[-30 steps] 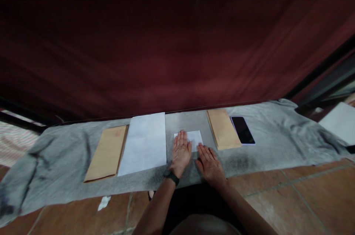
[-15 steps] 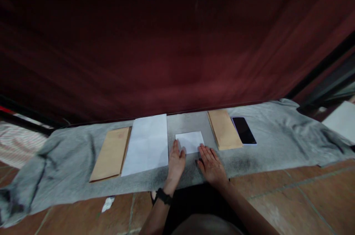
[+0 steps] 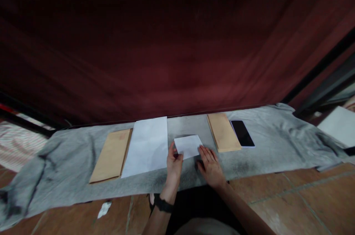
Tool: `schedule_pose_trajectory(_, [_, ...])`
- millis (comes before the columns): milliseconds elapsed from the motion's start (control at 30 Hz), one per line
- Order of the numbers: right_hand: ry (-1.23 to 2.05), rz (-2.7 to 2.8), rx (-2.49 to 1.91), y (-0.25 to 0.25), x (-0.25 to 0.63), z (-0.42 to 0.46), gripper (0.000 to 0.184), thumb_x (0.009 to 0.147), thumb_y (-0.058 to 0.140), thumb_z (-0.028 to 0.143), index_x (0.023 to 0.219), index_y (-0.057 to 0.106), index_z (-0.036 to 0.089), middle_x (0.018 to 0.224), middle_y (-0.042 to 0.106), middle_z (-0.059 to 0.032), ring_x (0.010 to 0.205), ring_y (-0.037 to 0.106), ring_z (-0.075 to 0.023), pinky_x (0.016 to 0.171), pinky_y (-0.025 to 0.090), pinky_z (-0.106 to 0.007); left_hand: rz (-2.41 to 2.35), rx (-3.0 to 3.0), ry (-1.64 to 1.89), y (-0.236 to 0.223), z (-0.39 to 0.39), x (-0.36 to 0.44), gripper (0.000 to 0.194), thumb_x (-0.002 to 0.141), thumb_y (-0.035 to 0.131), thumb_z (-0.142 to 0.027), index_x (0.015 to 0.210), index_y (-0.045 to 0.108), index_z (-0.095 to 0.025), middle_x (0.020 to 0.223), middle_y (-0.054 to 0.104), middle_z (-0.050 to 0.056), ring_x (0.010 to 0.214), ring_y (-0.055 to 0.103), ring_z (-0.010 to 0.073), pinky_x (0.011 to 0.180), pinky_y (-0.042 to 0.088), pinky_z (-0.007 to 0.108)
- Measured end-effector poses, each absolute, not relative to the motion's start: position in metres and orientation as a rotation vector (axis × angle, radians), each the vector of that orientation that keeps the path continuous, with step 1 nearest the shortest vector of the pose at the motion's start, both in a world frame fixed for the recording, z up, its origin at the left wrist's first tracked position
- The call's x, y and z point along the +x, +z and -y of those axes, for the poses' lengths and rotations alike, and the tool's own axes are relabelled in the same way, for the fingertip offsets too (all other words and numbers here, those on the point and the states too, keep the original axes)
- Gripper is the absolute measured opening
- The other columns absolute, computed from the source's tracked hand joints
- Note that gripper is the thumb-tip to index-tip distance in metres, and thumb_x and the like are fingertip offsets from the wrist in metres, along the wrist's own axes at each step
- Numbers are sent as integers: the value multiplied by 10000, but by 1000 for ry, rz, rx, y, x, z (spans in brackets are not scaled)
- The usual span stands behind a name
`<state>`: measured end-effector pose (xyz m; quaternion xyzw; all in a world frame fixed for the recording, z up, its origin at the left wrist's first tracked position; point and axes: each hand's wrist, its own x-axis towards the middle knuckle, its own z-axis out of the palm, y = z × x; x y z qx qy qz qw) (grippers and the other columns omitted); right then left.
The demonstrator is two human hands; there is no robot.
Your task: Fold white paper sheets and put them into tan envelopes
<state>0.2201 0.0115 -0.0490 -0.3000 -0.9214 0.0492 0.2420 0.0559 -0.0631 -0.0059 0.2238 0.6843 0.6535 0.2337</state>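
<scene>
A small folded white paper lies in front of me on the grey cloth, its left side tipped up a little. My left hand pinches its lower left corner between thumb and fingers. At the paper's right edge, my right hand rests with its fingers stretched out, the fingertips touching the corner. Left of my left hand is a stack of large white sheets. Brown envelopes lie to the right of my right hand.
More brown envelopes sit at the left. A phone with a dark screen lies beside the right-hand envelopes. The grey cloth meets a dark red panel behind. A white scrap is on the tiled floor.
My left hand has gone from lying flat by the paper to gripping its corner, and the paper's left side has been raised and turned slightly. My right hand has stayed nearly in place.
</scene>
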Motion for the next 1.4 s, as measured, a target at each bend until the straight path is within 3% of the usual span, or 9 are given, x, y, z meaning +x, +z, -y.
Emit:
schedule_pose_trajectory(167, [518, 2354, -885, -25, 199, -15, 503, 975, 396, 222, 1469, 486, 248, 1325, 655, -88, 1190, 614, -255, 1020, 497, -419, -1755, 782, 1724, 30, 60, 73, 682, 847, 610, -294, 1490, 394, -226, 1189, 684, 81, 955, 693, 191, 814, 579, 313])
schedule_pose_trajectory(300, [1235, 1871, -912, -6, 185, -16, 405, 998, 408, 443, 1209, 694, 249, 1069, 751, -90, 987, 698, -255, 872, 580, -413, -1858, 683, 1691, 25, 64, 73, 528, 995, 446, -407, 1488, 406, -223, 1394, 586, 128, 1216, 621, 225, 896, 569, 327])
schedule_pose_trajectory(533, [1868, 1222, -893, -11, 179, -2, 460, 863, 606, 620, 985, 720, 191, 986, 767, -126, 865, 735, -271, 763, 627, -441, -1594, 460, 1706, -13, 64, 72, 546, 818, 671, -275, 1340, 560, -159, 1055, 755, 121, 938, 733, 250, 788, 595, 362])
schedule_pose_trajectory(767, [2053, 1609, -897, -25, 203, 2, 520, 961, 455, 585, 1078, 719, 153, 1003, 771, -151, 854, 753, -260, 740, 627, -428, -1992, 903, 1508, -29, 52, 43, 706, 776, 508, -66, 1466, 443, -196, 1210, 722, 81, 1051, 706, 223, 920, 581, 390])
schedule_pose_trajectory(867, [1753, 1830, -936, -28, 207, -2, 475, 994, 399, 524, 1088, 725, 192, 991, 777, -107, 829, 750, -244, 738, 628, -411, -2088, 1047, 1394, -34, 51, 33, 717, 762, 495, -36, 1462, 453, -186, 1278, 689, 85, 1111, 684, 225, 994, 547, 401])
schedule_pose_trajectory(1000, [828, 2319, -844, -28, 205, -12, 419, 1030, 344, 343, 1328, 619, 236, 1325, 665, -85, 1220, 625, -235, 1057, 501, -430, -2253, 1129, 1246, -38, 49, 30, 722, 780, 503, -43, 1488, 424, -165, 1337, 651, 124, 1159, 664, 264, 1024, 529, 435])
schedule_pose_trajectory(1100, [346, 2582, -767, -32, 204, -17, 466, 1027, 390, 295, 1479, 468, 216, 1506, 506, -85, 1389, 472, -238, 1160, 383, -457, -2369, 1167, 1112, -36, 49, 30, 729, 816, 495, -58, 1526, 361, -153, 1353, 635, 149, 1122, 682, 271, 990, 550, 420])
schedule_pose_trajectory(1233, [101, 2671, -762, -45, 205, -17, 529, 1022, 437, 339, 1530, 387, 200, 1569, 406, -102, 1434, 407, -251, 1194, 306, -467, -2614, 1282, 905, -27, 55, 41, 630, 902, 466, -121, 1523, 360, -127, 1364, 605, 187, 1175, 644, 300, 994, 535, 462])
schedule_pose_trajectory(1400, [-15, 2727, -733, -54, 208, -16, 581, 1006, 432, 302, 1559, 316, 171, 1600, 342, -109, 1457, 365, -245, 1221, 237, -439, -2576, 1806, 769, -29, 63, 77, 531, 1026, 380, -316, 1527, 344, -146, 1556, 424, 142, 1453, 373, 273, 1153, 401, 469])
